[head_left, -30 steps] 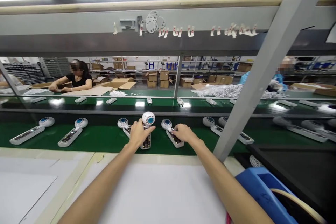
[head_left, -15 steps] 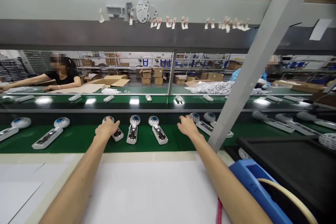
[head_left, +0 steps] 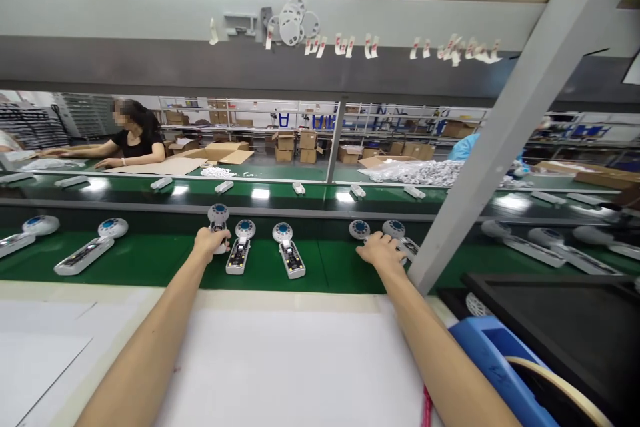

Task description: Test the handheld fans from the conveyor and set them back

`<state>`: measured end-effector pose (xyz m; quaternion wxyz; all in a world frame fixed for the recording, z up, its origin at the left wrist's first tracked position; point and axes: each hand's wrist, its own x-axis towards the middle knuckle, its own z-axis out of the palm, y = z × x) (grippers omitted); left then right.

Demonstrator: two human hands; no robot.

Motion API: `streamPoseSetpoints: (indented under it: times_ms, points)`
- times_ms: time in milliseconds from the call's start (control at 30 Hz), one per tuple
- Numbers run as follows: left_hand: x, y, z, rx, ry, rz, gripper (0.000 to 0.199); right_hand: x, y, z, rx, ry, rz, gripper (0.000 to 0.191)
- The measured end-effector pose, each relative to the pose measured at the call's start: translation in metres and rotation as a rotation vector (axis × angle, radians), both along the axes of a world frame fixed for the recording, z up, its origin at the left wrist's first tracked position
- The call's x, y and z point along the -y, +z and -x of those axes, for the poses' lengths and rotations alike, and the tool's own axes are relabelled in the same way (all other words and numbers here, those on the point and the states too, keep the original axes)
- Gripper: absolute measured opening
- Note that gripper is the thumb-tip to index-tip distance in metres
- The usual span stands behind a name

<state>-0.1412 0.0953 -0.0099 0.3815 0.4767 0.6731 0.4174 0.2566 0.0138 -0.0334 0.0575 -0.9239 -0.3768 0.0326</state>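
Observation:
My left hand (head_left: 211, 244) is closed around the handle of a white handheld fan (head_left: 219, 213), whose round head with a blue centre points away from me. The fan is tipped up a little off the green belt. My right hand (head_left: 383, 250) lies over the handle of another handheld fan (head_left: 359, 229), its fingers curled down on it; the hand hides most of that handle. Between my hands, two more fans (head_left: 239, 255) (head_left: 291, 257) lie with open handles showing circuit boards. Just beyond my right hand is a further fan (head_left: 394, 229).
More fans (head_left: 85, 257) lie along the green belt (head_left: 150, 260) on both sides. A slanted grey post (head_left: 480, 140) stands right of my right hand. Near me are a white work surface (head_left: 295, 360), a blue tape holder (head_left: 495, 360) and a black tray (head_left: 565, 307). A co-worker (head_left: 137, 137) sits across.
My left hand has closed on the fan's handle and tilted its head up. My right hand has moved right and down onto a fan handle. The fans between have shifted slightly left.

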Motion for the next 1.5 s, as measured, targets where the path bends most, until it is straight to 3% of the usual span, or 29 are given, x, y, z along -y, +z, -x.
streamPoseSetpoints:
  times_ms: [233, 367, 533, 667, 767, 867, 967, 1233, 1500]
  points:
    - [0.024, 0.062, -0.029, 0.475, -0.091, -0.141, 0.011, 0.002, 0.013, -0.004, -0.040, -0.024, -0.063, 0.067]
    - [0.050, 0.093, -0.042, 0.648, -0.145, -0.204, 0.008, 0.009, 0.019, 0.002, -0.147, 0.027, -0.114, 0.053]
    - [0.082, 0.117, -0.052, 0.714, -0.192, -0.261, 0.020, 0.015, 0.026, 0.021, -0.518, 0.144, -0.211, 0.030]
    - [0.105, 0.131, -0.055, 0.733, -0.269, -0.305, 0.035, 0.019, 0.057, 0.046, -0.919, 0.302, -0.387, 0.018]
    - [0.120, 0.139, -0.056, 0.730, -0.363, -0.348, 0.051, 0.032, 0.093, 0.067, -1.134, 0.437, -0.576, 0.017]
    - [0.134, 0.145, -0.059, 0.721, -0.465, -0.416, 0.064, 0.053, 0.123, 0.086, -1.240, 0.526, -0.744, 0.038]
    - [0.147, 0.149, -0.064, 0.716, -0.576, -0.471, 0.071, 0.074, 0.140, 0.100, -1.317, 0.616, -0.893, 0.055]
    - [0.161, 0.149, -0.070, 0.680, -0.789, -0.535, 0.081, 0.103, 0.150, 0.122, -1.293, 0.897, -1.039, 0.079]
    - [0.164, 0.146, -0.072, 0.671, -0.845, -0.541, 0.080, 0.113, 0.149, 0.133, -1.222, 0.959, -1.112, 0.073]
